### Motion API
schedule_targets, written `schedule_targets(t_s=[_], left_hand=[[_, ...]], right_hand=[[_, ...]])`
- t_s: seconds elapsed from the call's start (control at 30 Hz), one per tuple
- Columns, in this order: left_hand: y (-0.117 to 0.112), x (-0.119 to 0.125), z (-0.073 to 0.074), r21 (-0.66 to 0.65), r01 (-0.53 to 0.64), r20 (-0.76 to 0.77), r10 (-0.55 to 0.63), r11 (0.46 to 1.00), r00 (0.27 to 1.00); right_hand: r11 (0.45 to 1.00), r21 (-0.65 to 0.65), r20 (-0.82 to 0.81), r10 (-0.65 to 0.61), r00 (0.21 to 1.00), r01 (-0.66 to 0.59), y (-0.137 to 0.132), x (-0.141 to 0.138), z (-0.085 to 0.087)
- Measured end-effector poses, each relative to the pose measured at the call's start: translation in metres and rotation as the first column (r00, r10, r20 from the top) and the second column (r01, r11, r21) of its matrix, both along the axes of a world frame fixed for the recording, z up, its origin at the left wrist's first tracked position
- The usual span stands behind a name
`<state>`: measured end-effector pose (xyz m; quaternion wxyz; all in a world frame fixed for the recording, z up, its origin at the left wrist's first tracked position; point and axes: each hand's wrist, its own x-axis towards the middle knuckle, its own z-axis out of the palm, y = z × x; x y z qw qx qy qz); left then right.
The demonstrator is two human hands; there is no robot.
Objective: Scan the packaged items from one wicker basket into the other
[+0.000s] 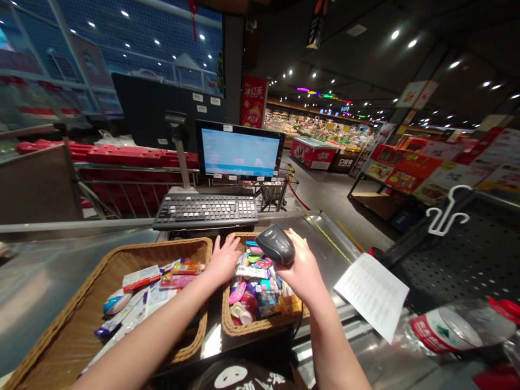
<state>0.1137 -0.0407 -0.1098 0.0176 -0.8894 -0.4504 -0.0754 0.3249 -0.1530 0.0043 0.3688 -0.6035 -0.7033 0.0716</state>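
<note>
Forearms (162, 324) were extended over the worktop (52, 271).
Above the right basket (252, 327), a scanner (276, 244) was gripped by the right hand (303, 271); the left hand (223, 261) was spread wide near its left rim.

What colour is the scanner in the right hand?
Black scanner, as best seen in the head view.

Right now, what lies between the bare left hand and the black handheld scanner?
In the head view, small colourful packages in the smaller brown wicker basket show between the left hand and the scanner, held by the right hand.
</note>
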Motion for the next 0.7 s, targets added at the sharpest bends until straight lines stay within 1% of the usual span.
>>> schedule_targets(t_s=[0.13, 0.23, 0.4, 0.5, 0.6, 0.7], left_hand=[[0.007, -0.001, -0.006, -0.097, 0.012, -0.054, -0.017, 0.995, 0.998], [0.010, -0.001, -0.008, -0.153, -0.001, -0.069, -0.009, 0.988, 0.998], [0.007, 0.009, -0.011, -0.177, 0.003, -0.078, -0.017, 0.984, 0.997], [0.007, 0.014, -0.016, -0.226, 0.005, -0.081, -0.023, 0.974, 0.996], [0.009, 0.016, -0.023, -0.275, 0.006, -0.070, -0.026, 0.962, 0.997], [0.011, 0.013, -0.027, -0.290, 0.038, -0.042, -0.053, 0.956, 0.998]], right_hand=[[1.000, 0.022, 0.015, 0.003, 1.000, -0.003, -0.005, 0.000, 0.003], [1.000, 0.007, 0.009, -0.008, 1.000, 0.008, -0.007, 0.000, 0.003], [1.000, 0.012, 0.016, 0.014, 1.000, -0.014, -0.005, -0.003, -0.001], [0.999, 0.032, 0.032, 0.041, 0.999, -0.042, -0.003, -0.006, 0.000], [0.997, 0.048, 0.043, 0.063, 0.997, -0.065, -0.003, -0.010, 0.001], [0.996, 0.054, 0.035, 0.070, 0.997, -0.071, -0.003, -0.012, 0.002]])
